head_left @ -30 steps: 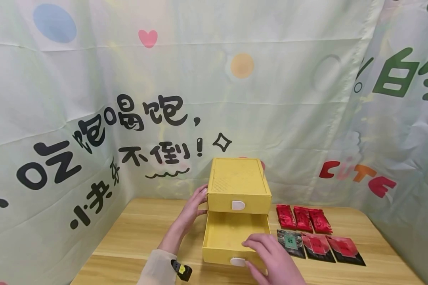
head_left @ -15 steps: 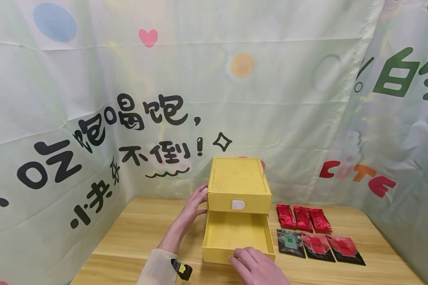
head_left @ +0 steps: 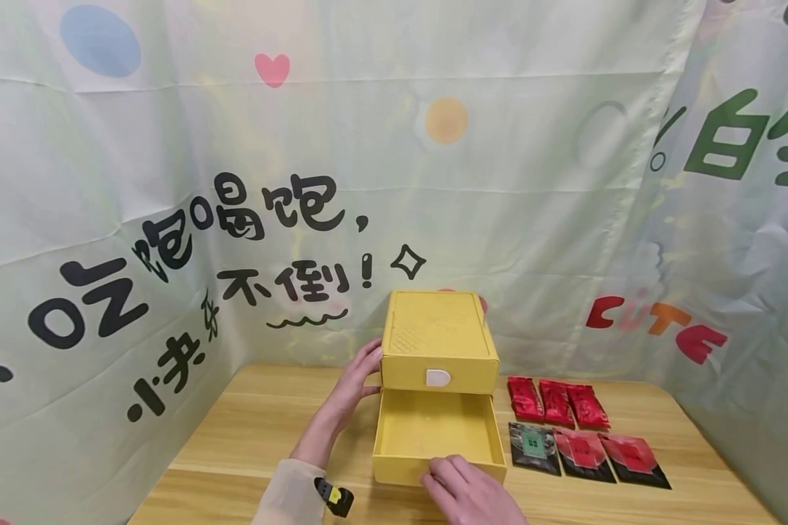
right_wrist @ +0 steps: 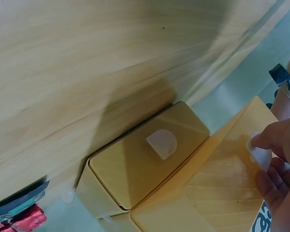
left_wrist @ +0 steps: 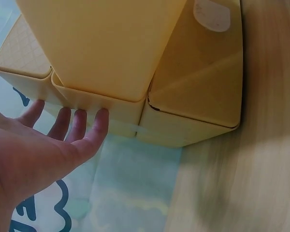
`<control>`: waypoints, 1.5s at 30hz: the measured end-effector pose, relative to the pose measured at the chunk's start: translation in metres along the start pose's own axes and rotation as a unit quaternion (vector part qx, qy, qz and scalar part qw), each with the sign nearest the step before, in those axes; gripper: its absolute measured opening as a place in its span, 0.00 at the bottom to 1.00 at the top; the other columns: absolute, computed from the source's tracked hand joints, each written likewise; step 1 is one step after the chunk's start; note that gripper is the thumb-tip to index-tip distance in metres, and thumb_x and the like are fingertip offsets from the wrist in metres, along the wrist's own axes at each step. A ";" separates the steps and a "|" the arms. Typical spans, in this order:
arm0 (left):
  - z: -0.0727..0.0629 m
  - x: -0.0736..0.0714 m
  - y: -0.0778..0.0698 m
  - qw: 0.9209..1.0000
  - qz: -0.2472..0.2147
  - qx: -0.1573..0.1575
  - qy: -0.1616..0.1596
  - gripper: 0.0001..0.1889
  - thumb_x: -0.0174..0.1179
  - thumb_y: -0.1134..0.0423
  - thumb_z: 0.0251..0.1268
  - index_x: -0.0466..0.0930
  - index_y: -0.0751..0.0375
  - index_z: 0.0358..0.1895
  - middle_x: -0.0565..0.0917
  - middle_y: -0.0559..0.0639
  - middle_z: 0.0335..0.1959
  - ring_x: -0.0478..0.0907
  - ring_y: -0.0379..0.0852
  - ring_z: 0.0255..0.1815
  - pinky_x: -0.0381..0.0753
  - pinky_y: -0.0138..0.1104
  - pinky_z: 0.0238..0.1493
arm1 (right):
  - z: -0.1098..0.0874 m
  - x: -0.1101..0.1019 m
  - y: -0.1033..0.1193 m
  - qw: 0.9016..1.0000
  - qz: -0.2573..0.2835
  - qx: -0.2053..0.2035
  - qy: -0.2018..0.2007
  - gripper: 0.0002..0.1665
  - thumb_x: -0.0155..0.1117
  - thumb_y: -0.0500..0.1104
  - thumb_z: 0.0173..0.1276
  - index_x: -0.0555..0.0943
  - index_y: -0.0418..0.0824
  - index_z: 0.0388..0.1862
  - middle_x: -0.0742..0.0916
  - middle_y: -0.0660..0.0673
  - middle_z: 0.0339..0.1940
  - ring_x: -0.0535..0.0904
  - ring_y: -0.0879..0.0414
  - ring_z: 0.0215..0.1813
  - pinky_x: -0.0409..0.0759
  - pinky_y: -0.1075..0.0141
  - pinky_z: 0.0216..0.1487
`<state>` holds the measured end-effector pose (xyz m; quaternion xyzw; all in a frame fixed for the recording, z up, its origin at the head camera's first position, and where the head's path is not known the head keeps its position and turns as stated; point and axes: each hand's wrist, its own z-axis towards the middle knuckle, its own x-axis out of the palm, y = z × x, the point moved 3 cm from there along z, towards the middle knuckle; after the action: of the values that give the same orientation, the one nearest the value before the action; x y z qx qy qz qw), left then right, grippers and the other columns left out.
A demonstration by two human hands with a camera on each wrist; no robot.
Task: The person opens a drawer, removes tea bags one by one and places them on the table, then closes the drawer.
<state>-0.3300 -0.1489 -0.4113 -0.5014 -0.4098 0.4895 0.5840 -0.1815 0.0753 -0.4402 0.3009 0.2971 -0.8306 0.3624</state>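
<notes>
A yellow drawer box stands at the back of the wooden table. Its middle drawer is pulled out, with nothing inside. My left hand rests on the box's left side; in the left wrist view its fingertips touch that wall, fingers fairly straight. At the pulled-out drawer's front, my right hand curls over the rim. The right wrist view shows thumb and fingers pinching the drawer's white handle tab. Below it, the bottom drawer is closed, hidden in the head view.
Right of the box lie three shiny red packets in a back row. In front of them is a row of flat dark sachets, one with a green label. A printed curtain hangs behind the table.
My right hand has moved left and lower onto the drawer's front, covering its white tab. The left hand and the drawer look unchanged.
</notes>
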 end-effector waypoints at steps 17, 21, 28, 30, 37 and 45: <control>-0.001 0.001 -0.001 1.000 0.013 0.009 0.004 0.35 0.49 0.42 0.80 0.60 0.57 0.81 0.71 0.64 0.71 0.67 0.62 0.68 0.78 0.51 0.59 | 0.008 0.008 -0.016 0.998 -0.020 -0.042 -0.048 0.42 0.41 0.74 0.79 0.85 0.39 0.46 0.81 0.46 0.45 0.74 0.56 0.43 0.78 0.68 0.43; -0.001 0.001 -0.003 1.000 0.013 0.010 -0.001 0.35 0.49 0.42 0.80 0.59 0.58 0.81 0.71 0.64 0.70 0.67 0.61 0.68 0.78 0.50 0.59 | 0.013 0.010 -0.019 0.997 -0.017 -0.040 -0.063 0.22 0.49 0.50 0.81 0.86 0.37 0.45 0.81 0.46 0.45 0.76 0.55 0.44 0.80 0.68 0.42; 0.000 0.001 -0.001 1.000 0.010 0.001 0.000 0.35 0.49 0.42 0.81 0.59 0.56 0.81 0.71 0.63 0.71 0.67 0.61 0.68 0.78 0.47 0.58 | 0.018 0.017 -0.023 0.997 -0.009 -0.031 -0.067 0.22 0.50 0.31 0.57 0.86 0.36 0.45 0.81 0.46 0.44 0.76 0.54 0.44 0.81 0.68 0.42; 0.000 0.001 0.000 1.000 0.008 0.001 0.003 0.35 0.49 0.43 0.80 0.59 0.57 0.82 0.71 0.64 0.71 0.67 0.62 0.69 0.78 0.49 0.59 | 0.019 0.018 -0.025 0.998 -0.010 -0.024 -0.062 0.23 0.49 0.30 0.56 0.86 0.35 0.45 0.81 0.45 0.45 0.76 0.54 0.44 0.81 0.68 0.43; 0.000 0.000 0.003 1.000 0.012 0.001 0.002 0.35 0.49 0.43 0.81 0.58 0.58 0.82 0.72 0.64 0.70 0.68 0.59 0.67 0.78 0.49 0.58 | 0.021 0.024 -0.029 0.999 0.004 0.006 -0.040 0.24 0.47 0.29 0.57 0.87 0.34 0.47 0.82 0.44 0.46 0.77 0.53 0.46 0.84 0.67 0.44; -0.001 -0.001 0.003 1.000 0.013 0.001 0.001 0.35 0.49 0.42 0.80 0.59 0.56 0.82 0.72 0.63 0.71 0.68 0.59 0.67 0.78 0.49 0.59 | 0.024 0.032 -0.039 0.999 0.003 0.027 -0.032 0.20 0.51 0.29 0.62 0.87 0.36 0.46 0.82 0.44 0.47 0.76 0.53 0.46 0.82 0.66 0.42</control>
<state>-0.3300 -0.1497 -0.4143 -0.5067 -0.4025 0.4965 0.5786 -0.2369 0.0665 -0.4364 0.2846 0.2623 -0.8463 0.3660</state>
